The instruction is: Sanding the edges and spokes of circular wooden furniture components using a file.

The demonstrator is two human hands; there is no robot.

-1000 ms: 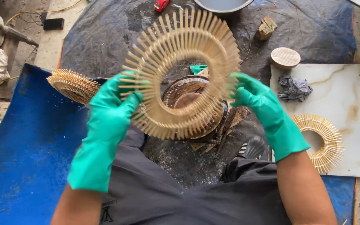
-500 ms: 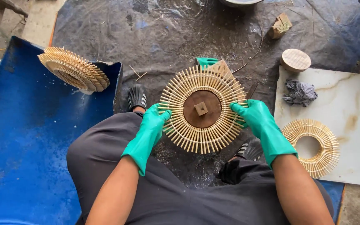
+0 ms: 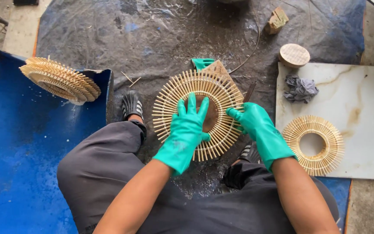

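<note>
A round ring of thin bamboo sticks (image 3: 169,102) lies flat on a dark plastic sheet (image 3: 109,39) over a brown wooden disc form between my knees. My left hand (image 3: 187,130), in a green glove, presses flat on the ring's centre with fingers spread. My right hand (image 3: 258,128), also green-gloved, rests on the ring's right edge, fingers on the sticks. A brown board corner (image 3: 219,69) and a green tool (image 3: 202,63) stick out from behind the ring.
A stack of finished stick rings (image 3: 59,80) sits on the blue tarp (image 3: 14,164) at left. Another ring (image 3: 312,145) lies on a white marble slab (image 3: 369,108) at right, with a grey rag (image 3: 300,88), a round wooden disc (image 3: 294,55) and a wood block (image 3: 277,19).
The ring went from held up in both hands to lying flat on the form. My left hand moved from its left edge onto its centre.
</note>
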